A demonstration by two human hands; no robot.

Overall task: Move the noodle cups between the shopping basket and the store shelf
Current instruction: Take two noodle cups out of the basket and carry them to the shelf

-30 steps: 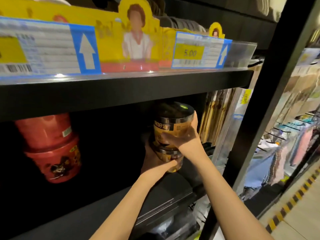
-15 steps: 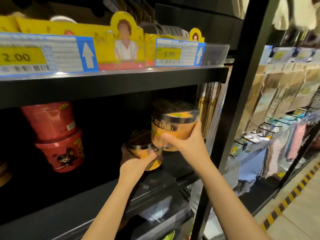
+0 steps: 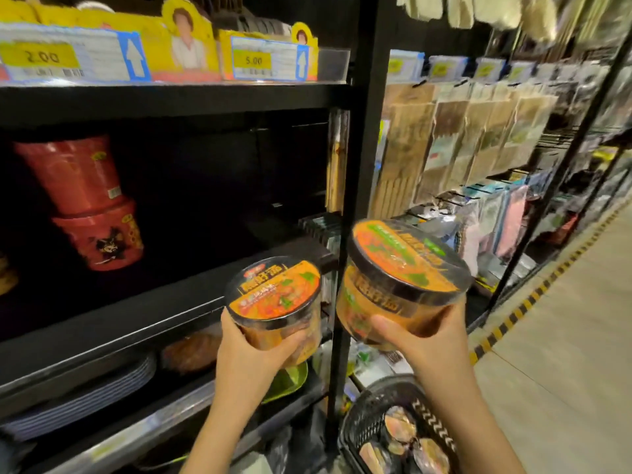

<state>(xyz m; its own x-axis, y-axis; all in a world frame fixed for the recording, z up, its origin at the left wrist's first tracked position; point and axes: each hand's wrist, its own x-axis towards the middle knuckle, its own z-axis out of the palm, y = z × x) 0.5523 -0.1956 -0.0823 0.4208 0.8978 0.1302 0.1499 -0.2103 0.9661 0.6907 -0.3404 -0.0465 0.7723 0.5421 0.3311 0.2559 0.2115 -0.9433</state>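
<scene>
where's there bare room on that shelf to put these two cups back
The dark shelf is bare from the stacked red cups across to the black post. Left of the red cups another item crowds the edge. The basket below the right hand already holds cups.

Two orange noodle cups, black-rimmed, film-sealed: smaller cup [image 3: 275, 299] and larger cup [image 3: 400, 282], held tilted, side by side before the shelf [image 3: 102, 323]. Basket [image 3: 369, 419] below, apparently holding similar cups.

Red cups [image 3: 85, 203] on black shelf [image 3: 164, 306]
</scene>
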